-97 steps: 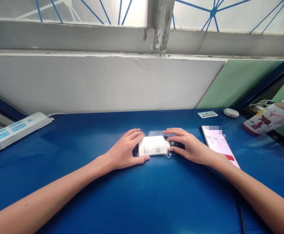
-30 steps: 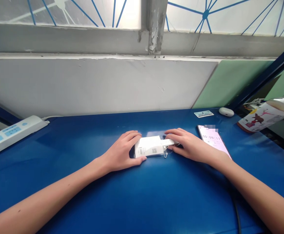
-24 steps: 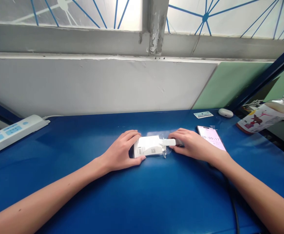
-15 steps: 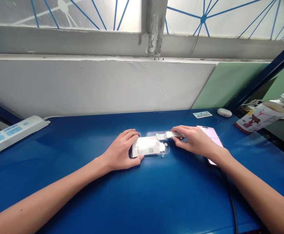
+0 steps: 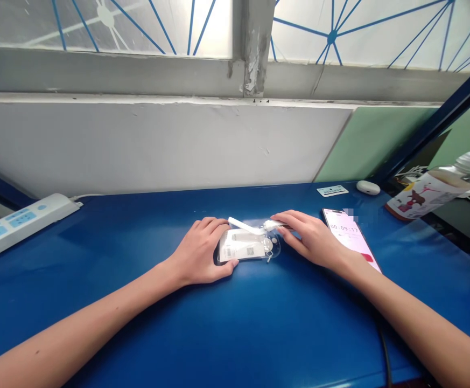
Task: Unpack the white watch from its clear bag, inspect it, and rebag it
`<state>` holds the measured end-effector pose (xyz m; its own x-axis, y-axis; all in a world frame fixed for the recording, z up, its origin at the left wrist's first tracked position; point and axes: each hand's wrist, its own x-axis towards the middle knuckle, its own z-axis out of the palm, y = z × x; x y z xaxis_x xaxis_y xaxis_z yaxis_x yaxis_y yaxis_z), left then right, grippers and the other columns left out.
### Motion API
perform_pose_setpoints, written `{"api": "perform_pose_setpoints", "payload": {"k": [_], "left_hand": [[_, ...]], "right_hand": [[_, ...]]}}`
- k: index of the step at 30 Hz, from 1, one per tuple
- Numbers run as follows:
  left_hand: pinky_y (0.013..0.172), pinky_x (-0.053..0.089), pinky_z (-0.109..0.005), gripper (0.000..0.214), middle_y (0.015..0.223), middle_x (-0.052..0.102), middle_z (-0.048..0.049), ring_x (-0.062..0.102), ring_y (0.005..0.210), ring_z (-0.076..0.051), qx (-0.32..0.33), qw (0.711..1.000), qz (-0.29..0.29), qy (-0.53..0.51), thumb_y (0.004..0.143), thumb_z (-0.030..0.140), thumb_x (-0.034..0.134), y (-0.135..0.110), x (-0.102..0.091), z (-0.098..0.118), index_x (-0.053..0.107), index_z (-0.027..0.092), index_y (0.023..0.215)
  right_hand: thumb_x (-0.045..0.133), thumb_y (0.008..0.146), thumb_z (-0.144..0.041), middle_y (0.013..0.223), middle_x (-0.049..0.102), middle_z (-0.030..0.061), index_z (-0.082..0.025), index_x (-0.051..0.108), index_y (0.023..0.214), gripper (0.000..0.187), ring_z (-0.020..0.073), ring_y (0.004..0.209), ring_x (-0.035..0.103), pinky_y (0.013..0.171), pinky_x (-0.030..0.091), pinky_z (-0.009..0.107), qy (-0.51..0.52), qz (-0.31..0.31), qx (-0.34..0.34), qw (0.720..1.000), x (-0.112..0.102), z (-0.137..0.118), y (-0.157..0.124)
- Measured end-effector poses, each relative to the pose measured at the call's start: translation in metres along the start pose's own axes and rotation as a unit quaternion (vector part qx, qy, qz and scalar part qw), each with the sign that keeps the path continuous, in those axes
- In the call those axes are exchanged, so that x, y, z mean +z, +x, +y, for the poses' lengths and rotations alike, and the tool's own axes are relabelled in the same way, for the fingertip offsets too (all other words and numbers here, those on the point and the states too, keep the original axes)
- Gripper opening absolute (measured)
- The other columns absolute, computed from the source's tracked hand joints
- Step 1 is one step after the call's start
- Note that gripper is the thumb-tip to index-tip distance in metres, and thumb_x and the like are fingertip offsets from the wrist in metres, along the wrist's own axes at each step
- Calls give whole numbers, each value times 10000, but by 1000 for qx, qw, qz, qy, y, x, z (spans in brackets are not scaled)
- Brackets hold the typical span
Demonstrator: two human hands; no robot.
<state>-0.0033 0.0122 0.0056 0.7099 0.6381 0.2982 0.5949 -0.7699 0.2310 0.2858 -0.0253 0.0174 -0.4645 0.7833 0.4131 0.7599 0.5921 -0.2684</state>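
Note:
Flat on the blue table lies a clear plastic pouch with a white printed insert and a small chain at its right end. My left hand grips the pouch's left end, thumb at the near edge and fingers along the far one. A white strap with a pale clip-like piece crosses the pouch's upper right part. The fingers of my right hand are closed on the right end of this strap, and they cover part of it.
Beside my right hand a phone shows a running timer. Behind it are a small card and a white earbud case. A labelled bottle leans at the right. A power strip lies at the left.
My right hand has shifted left, towards the pouch. The strap now angles back over the pouch's far edge. My left hand keeps its hold.

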Motion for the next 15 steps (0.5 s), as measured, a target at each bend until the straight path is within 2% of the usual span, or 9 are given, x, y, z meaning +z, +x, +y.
{"api": "perform_pose_setpoints", "payload": {"k": [3,6,8,11,15], "left_hand": [[935,459,-511,649,1250,630,-188,555,1150,-386,-3,1000,2,-2,734,506,671,0,0,1,564,115,1240],[982,443,-539,839,1318,587,-236,538,1200,-411,-18,1000,2,0,734,540,677,-1,2,-1,451,61,1384],[1020,426,-551,881,1382,535,-254,508,1255,-417,-29,1000,2,-3,770,534,655,-2,3,-3,373,45,1445],[1058,420,-530,770,1434,485,-239,473,1310,-387,-32,999,20,-21,852,474,602,-2,1,-2,358,66,1457],[1083,419,-488,536,1428,489,-199,458,1333,-331,-7,997,65,-33,922,358,551,-1,-4,4,447,119,1391]], "right_hand": [[434,1012,-293,1162,701,134,-192,592,1230,287,276,1038,672,868,552,430,1,-6,-10,1000,2,0,0],[457,1009,-306,1152,705,137,-185,602,1212,277,277,1020,677,857,552,428,2,1,-22,1000,1,0,0],[470,1008,-314,1123,714,135,-182,611,1187,264,272,997,683,841,554,416,7,10,-32,999,0,-1,0],[501,998,-331,1073,727,127,-187,626,1147,243,258,951,692,813,560,394,27,27,-46,998,0,-3,-1],[521,989,-295,1069,728,106,-212,629,1145,206,233,942,696,807,561,360,79,34,-39,996,3,-7,-3]]}}
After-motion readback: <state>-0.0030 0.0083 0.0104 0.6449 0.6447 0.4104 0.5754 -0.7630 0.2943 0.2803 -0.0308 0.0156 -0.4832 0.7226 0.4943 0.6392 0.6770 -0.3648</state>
